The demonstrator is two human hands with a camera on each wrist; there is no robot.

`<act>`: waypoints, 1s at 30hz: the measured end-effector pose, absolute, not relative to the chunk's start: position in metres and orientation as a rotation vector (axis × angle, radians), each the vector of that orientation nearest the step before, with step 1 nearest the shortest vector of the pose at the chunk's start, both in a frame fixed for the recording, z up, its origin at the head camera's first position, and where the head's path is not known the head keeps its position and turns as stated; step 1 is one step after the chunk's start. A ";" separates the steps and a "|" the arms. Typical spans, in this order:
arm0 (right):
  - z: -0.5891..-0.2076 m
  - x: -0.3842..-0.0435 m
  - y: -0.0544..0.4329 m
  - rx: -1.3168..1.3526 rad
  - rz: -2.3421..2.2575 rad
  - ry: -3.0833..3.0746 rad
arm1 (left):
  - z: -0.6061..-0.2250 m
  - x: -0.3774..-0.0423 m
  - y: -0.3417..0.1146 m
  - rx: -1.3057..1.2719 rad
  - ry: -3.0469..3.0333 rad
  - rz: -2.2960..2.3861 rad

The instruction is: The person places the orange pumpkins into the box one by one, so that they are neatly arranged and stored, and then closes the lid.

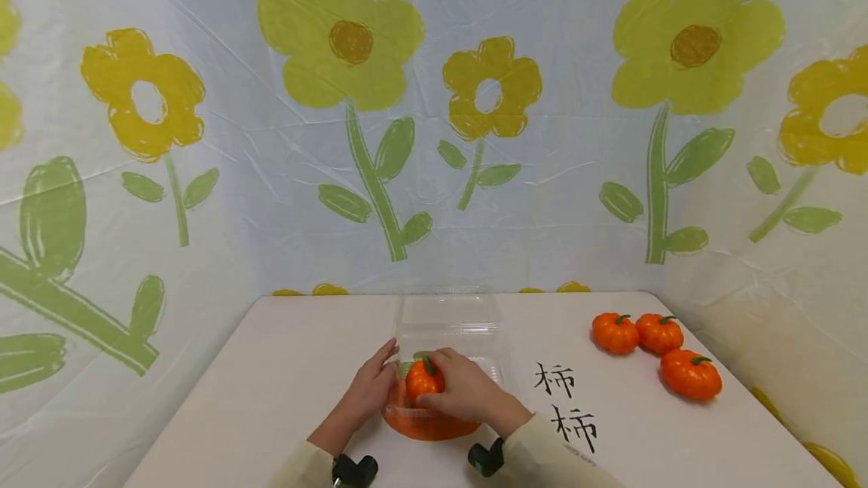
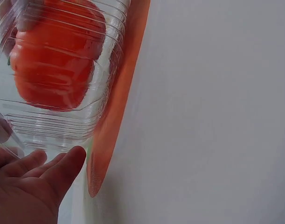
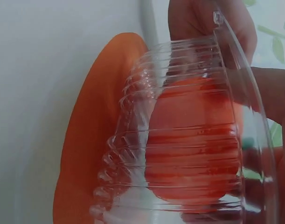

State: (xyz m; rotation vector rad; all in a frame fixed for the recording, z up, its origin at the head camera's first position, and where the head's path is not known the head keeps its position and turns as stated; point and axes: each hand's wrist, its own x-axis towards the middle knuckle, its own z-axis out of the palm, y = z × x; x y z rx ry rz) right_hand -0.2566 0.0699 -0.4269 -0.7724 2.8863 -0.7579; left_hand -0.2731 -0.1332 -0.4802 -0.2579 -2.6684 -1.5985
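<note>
A small orange pumpkin (image 1: 423, 385) with a green stem sits inside the base of a clear plastic clamshell box (image 1: 447, 315), whose lid stands open toward the back. My right hand (image 1: 468, 388) reaches into the box and grips the pumpkin, thumb at its near side and fingers over the top. At the box's left end is my left hand (image 1: 371, 386), its fingers extended along the ribbed wall (image 2: 49, 125). Both wrist views show the pumpkin through the transparent plastic. Beneath the box lies a flat orange shape (image 1: 434, 429), with green parts at its far edge.
Three more orange pumpkins (image 1: 660, 333) sit in a cluster at the right of the white table (image 1: 271, 367). Two black handwritten characters (image 1: 575, 428) mark the surface right of the box. A flower-printed cloth (image 1: 542, 232) encloses the table's back and sides.
</note>
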 end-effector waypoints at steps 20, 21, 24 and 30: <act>-0.429 -0.266 0.065 -0.773 -0.807 2.794 | -0.479 -0.273 -0.133 -0.261 -2.665 -1.586; -0.429 -0.267 0.065 -0.771 -0.809 2.790 | -0.479 -0.273 -0.133 -0.262 -2.664 -1.589; -0.429 -0.267 0.065 -0.780 -0.803 2.788 | -0.479 -0.273 -0.133 -0.256 -2.667 -1.598; -0.427 -0.264 0.065 -0.816 -0.790 2.797 | -0.477 -0.271 -0.132 -0.251 -2.677 -1.589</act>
